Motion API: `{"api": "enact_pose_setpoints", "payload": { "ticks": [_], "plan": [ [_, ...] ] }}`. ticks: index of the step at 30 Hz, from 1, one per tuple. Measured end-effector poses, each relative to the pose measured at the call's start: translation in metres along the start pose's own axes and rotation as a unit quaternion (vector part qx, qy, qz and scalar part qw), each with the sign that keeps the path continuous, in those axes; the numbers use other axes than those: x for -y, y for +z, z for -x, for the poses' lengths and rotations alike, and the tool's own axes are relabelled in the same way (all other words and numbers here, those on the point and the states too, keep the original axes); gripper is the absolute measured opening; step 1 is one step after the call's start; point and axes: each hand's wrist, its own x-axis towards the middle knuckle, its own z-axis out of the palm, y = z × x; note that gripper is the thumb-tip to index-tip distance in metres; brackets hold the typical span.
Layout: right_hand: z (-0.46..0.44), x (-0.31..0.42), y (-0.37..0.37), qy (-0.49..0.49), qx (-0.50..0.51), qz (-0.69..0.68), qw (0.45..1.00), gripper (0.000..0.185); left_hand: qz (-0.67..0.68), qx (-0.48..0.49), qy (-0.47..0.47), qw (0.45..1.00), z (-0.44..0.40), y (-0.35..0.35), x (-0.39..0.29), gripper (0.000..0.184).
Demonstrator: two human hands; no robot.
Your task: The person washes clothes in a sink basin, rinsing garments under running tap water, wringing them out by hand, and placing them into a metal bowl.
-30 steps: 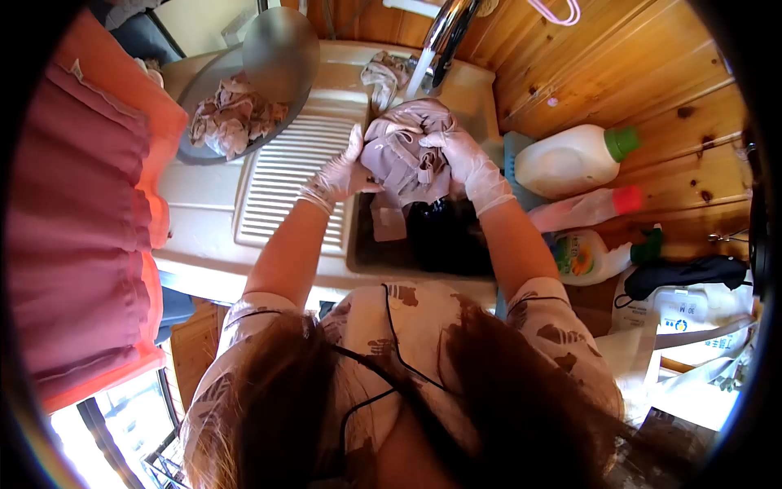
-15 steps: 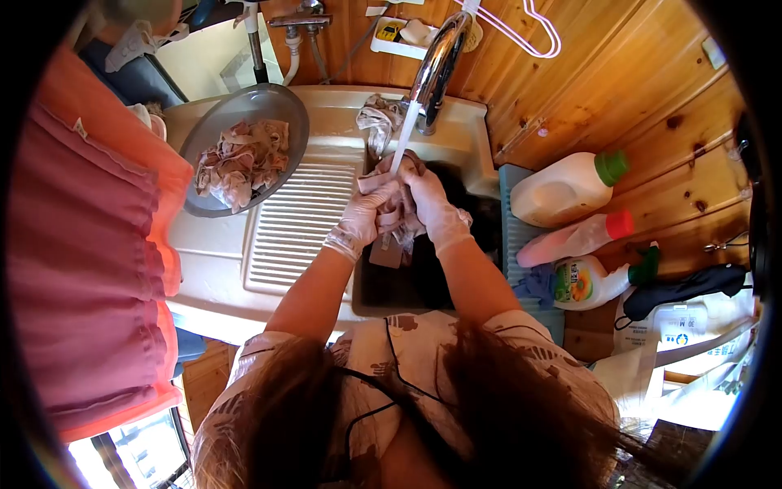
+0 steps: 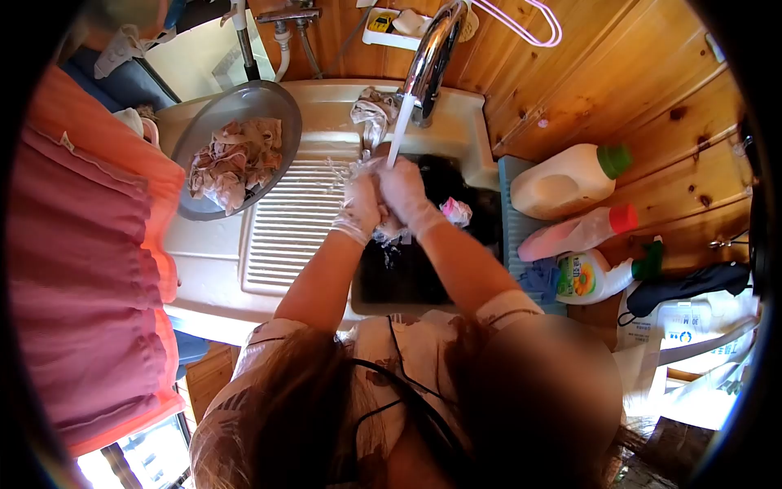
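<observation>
Both my hands wear thin whitish gloves and are pressed together under the running faucet [image 3: 432,57]. My left hand [image 3: 359,205] and my right hand [image 3: 404,191] are closed on a pale pink cloth [image 3: 394,226], mostly hidden between them; its lower end shows beneath. Water hits the top of the right hand and splashes out to the left. Below lies the dark sink basin [image 3: 428,281]. Right of my right hand, a small pink-and-white bundle [image 3: 456,212] shows in the basin. Behind my hands, a crumpled wet cloth [image 3: 375,114] hangs over the sink's back ledge.
A grey basin [image 3: 285,110] with crumpled pinkish cloths [image 3: 236,163] sits left, beside the ribbed drainboard [image 3: 297,236]. To the right lie a green-capped jug [image 3: 562,183], a red-capped bottle [image 3: 570,234] and a spray bottle [image 3: 595,277]. A soap tray [image 3: 391,38] is on the wooden wall.
My hands have closed tighter around the cloth, which is now more hidden, and water splashes left. The pink-and-white bundle has come into view in the basin. The camera view has shifted slightly.
</observation>
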Motion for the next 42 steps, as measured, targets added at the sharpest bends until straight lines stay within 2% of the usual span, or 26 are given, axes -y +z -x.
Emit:
{"api": "enact_pose_setpoints", "payload": {
  "ticks": [3,4,5,7,9,12,13,14,17,18,19,20,22,24,25,26,28,29,30,31,33,35,37,40,41,42],
  "plan": [
    [-0.034,-0.028,-0.002,-0.036,-0.042,0.120,0.991,0.043,0.195,-0.111,-0.162,0.961,0.055,0.044,-0.090,0.035],
    [-0.030,-0.035,0.001,-0.050,-0.060,0.154,0.985,0.044,0.229,-0.083,-0.143,0.959,0.053,0.043,-0.084,0.037],
    [-0.016,-0.032,0.004,-0.142,-0.091,0.155,0.973,0.047,0.264,-0.055,-0.125,0.955,0.051,0.041,-0.078,0.039],
    [0.026,0.000,0.009,-0.148,-0.077,0.189,0.968,0.044,0.178,0.028,0.047,0.983,-0.001,0.014,0.004,0.037],
    [0.035,-0.002,0.019,-0.186,-0.100,0.281,0.936,0.037,0.180,0.026,0.047,0.982,-0.008,0.013,0.016,0.037],
    [-0.021,-0.030,0.000,-0.087,-0.031,0.146,0.985,0.035,0.303,-0.116,-0.214,0.921,0.048,0.038,-0.050,0.039],
    [-0.045,-0.052,-0.007,-0.107,-0.046,0.122,0.986,0.048,0.124,-0.113,-0.150,0.974,0.033,0.027,-0.033,0.038],
    [-0.046,-0.055,-0.008,-0.090,-0.048,0.092,0.990,0.049,-0.066,-0.133,-0.093,0.985,0.017,0.016,-0.015,0.037],
    [-0.056,-0.082,-0.019,-0.080,-0.066,0.168,0.980,0.051,0.096,-0.176,-0.213,0.956,0.088,0.065,-0.145,0.038],
    [-0.054,-0.079,-0.027,-0.055,-0.062,0.230,0.970,0.051,0.157,-0.133,-0.196,0.959,0.083,0.055,-0.135,0.038],
    [-0.034,-0.056,-0.037,-0.101,-0.112,0.242,0.958,0.052,0.217,-0.087,-0.176,0.956,0.069,0.040,-0.120,0.038],
    [-0.031,-0.052,-0.043,-0.125,-0.113,0.102,0.980,0.058,0.277,-0.039,-0.154,0.948,0.069,0.039,-0.128,0.038],
    [-0.014,-0.041,-0.045,-0.157,0.070,-0.081,0.982,0.069,0.234,-0.055,-0.156,0.958,0.072,0.041,-0.140,0.039],
    [0.004,-0.030,-0.033,-0.257,0.171,-0.026,0.951,0.079,0.175,-0.004,-0.165,0.971,0.066,0.040,-0.145,0.038],
    [0.043,0.016,-0.039,-0.239,0.119,-0.054,0.962,0.077,0.198,0.062,-0.113,0.972,0.063,0.039,-0.146,0.033],
    [0.003,-0.022,-0.041,-0.190,0.114,-0.077,0.972,0.062,0.194,0.166,-0.043,0.966,0.064,0.036,-0.148,0.040],
    [-0.005,-0.012,-0.053,-0.161,0.100,-0.105,0.976,0.044,0.234,0.136,-0.044,0.962,0.075,0.026,-0.158,0.049],
    [-0.006,-0.005,-0.053,-0.187,0.078,-0.098,0.974,0.033,0.203,0.065,-0.050,0.976,0.075,0.017,-0.156,0.053],
    [-0.006,0.004,-0.065,-0.204,0.049,0.028,0.977,0.032,0.171,-0.005,-0.060,0.983,0.072,0.009,-0.148,0.057],
    [-0.002,0.015,-0.069,-0.195,0.070,-0.064,0.976,0.032,0.137,-0.074,-0.068,0.985,0.069,0.003,-0.139,0.061],
    [0.003,0.038,-0.073,-0.183,0.090,-0.201,0.958,0.030,0.136,-0.036,-0.146,0.979,0.070,0.002,-0.110,0.066],
    [0.013,0.059,-0.080,-0.163,0.101,-0.237,0.952,0.025,0.159,-0.028,-0.246,0.956,0.084,0.012,-0.104,0.077],
    [0.017,0.060,-0.084,-0.133,0.128,-0.286,0.940,0.021,0.306,0.002,-0.220,0.926,0.090,0.032,-0.109,0.080],
    [0.029,0.043,-0.068,-0.205,-0.015,-0.047,0.978,0.020,0.514,0.121,-0.122,0.840,0.083,0.045,-0.113,0.078],
    [0.045,0.046,-0.056,-0.249,-0.015,-0.012,0.968,0.020,0.575,0.158,-0.087,0.798,0.082,0.049,-0.113,0.078],
    [0.025,0.005,-0.049,-0.347,-0.068,0.076,0.932,0.017,0.559,0.124,-0.100,0.814,0.087,0.055,-0.126,0.070]
  ]
}}
